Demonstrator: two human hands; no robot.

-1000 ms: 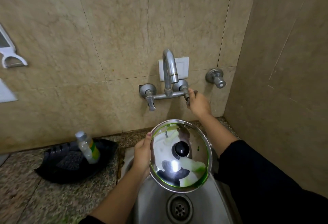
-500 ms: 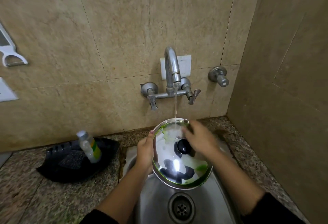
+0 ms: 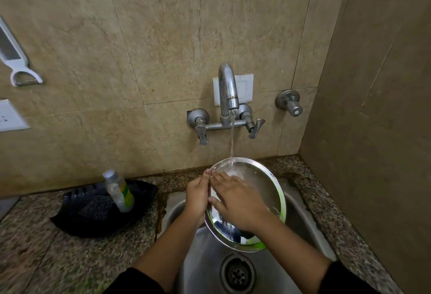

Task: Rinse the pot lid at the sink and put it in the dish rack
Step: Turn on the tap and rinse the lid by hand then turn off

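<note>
Since the earlier frames, the right hand (image 3: 235, 200) has been brought off the tap lever and laid flat on the lid (image 3: 261, 177), its fingers spread and pressed against the wet face, covering the knob. Water (image 3: 232, 137) is now poured in a full stream from the tap (image 3: 227, 88) onto the lid's upper rim, at centre frame.

The lid is held tilted over the sink (image 3: 205, 254), lower centre of the frame, so that the water can be run down its face and off the bottom edge toward the drain (image 3: 237, 272). Its left rim is gripped by the left hand (image 3: 197, 198), fingers curled behind and thumb on the front; by this grip the lid is steadied, it is judged, while it is rubbed by the other hand. Green residue is seen along the right and bottom rim, so rinsing is judged unfinished.

At lower left, a dark tray (image 3: 77, 219) is set on the counter (image 3: 46, 258) with a bottle (image 3: 119, 191) leaning in it. A peeler (image 3: 17, 60) is hung on the wall at upper left. No dish rack can be made out with certainty. Between lid and tray nothing is seen but the left forearm.
</note>
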